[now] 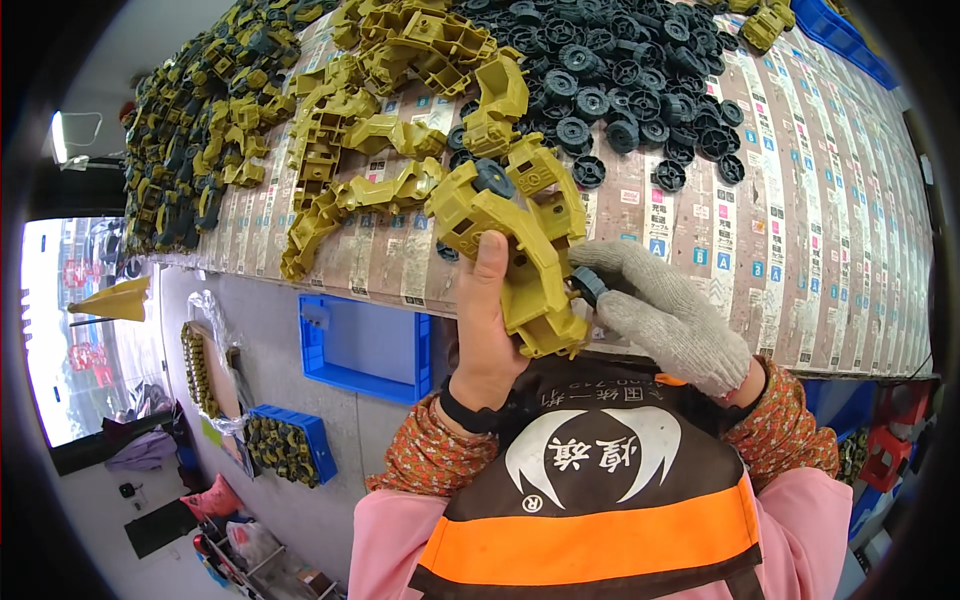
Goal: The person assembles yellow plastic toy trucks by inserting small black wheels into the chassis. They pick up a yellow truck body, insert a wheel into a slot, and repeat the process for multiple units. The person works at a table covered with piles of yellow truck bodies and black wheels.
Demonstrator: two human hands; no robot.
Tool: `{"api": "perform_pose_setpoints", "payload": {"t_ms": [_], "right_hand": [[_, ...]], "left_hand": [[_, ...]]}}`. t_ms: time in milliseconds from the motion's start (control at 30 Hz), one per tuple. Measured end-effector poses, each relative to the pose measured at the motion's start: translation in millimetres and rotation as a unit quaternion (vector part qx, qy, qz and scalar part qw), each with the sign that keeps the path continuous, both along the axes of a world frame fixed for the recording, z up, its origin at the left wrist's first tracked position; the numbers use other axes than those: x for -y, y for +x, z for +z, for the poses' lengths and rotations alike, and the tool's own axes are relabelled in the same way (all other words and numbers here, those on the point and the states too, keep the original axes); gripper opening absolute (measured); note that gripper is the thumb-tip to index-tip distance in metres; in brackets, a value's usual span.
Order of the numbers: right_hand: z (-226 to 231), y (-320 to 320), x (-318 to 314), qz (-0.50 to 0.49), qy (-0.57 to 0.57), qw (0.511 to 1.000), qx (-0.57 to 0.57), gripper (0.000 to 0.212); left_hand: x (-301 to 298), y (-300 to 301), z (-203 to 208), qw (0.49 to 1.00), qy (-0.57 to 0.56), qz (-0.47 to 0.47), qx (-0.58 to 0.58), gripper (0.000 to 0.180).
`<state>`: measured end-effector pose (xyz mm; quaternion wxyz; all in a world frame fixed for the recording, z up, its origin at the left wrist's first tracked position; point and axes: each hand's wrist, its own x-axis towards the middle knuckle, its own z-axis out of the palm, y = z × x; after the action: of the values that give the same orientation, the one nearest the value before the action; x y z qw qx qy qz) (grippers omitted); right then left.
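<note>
Fingers (622,262) of the gloved right hand (685,335) we log as nearly closed, index and thumb pinching a small dark wheel (588,286). That wheel sits right at the right side of the yellow toy body (538,262), our landmark; whether the two touch, we cannot tell. We see the bare left hand (485,325) clamped on the body from its left, thumb on the near face; its other fingers are mostly hidden behind, so we cannot tell how far they wrap.

Body itself: tilted, over the near edge of the worktop (840,250), whose cover is printed in stripes. We note a mounted wheel (493,178) at the body's upper end. Another yellow shell (545,170) shows just beyond the body; held or lying, we cannot tell.

Up and right of the body, we have a pile of dark wheels (610,70). Up and left of it, loose yellow shells (390,135); farther left, a big heap of yellow-and-dark toys (195,150). Below left of the body, a blue crate (365,388), then a blue bin (318,445) with more toys. Just below the body, we see a dark apron (590,540) with an orange band.
</note>
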<state>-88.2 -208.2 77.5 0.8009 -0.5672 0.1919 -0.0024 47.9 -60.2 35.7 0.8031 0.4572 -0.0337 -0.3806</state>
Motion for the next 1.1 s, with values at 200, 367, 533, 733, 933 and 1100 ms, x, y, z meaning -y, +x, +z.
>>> {"api": "perform_pose_setpoints", "payload": {"t_ms": [200, 367, 533, 733, 933, 1100], "right_hand": [[-15, -2, -5, -0.002, -0.103, 0.994, 0.034, 0.045], [-14, -9, -15, 0.003, -0.444, 0.892, 0.086, 0.049], [-5, -17, -23, 0.004, -0.448, 0.891, 0.067, 0.062], [6, -19, -16, 0.016, -0.401, 0.915, 0.044, 0.078], [36, -6, 8, -0.017, -0.431, 0.900, -0.052, 0.084], [14, -14, 78, -0.164, -0.277, 0.947, -0.023, 0.061]], "left_hand": [[4, -4, 6, 0.998, -0.002, 0.007, 0.068, 0.045], [5, -10, 6, 0.991, -0.040, 0.047, 0.121, 0.050], [5, -24, -4, 0.964, 0.010, 0.100, 0.247, 0.055], [3, -29, -13, 0.887, 0.009, 0.046, 0.460, 0.062], [42, -23, 20, 0.972, -0.044, -0.034, 0.227, 0.073], [54, -7, 29, 0.957, -0.049, -0.124, 0.259, 0.075]]}}
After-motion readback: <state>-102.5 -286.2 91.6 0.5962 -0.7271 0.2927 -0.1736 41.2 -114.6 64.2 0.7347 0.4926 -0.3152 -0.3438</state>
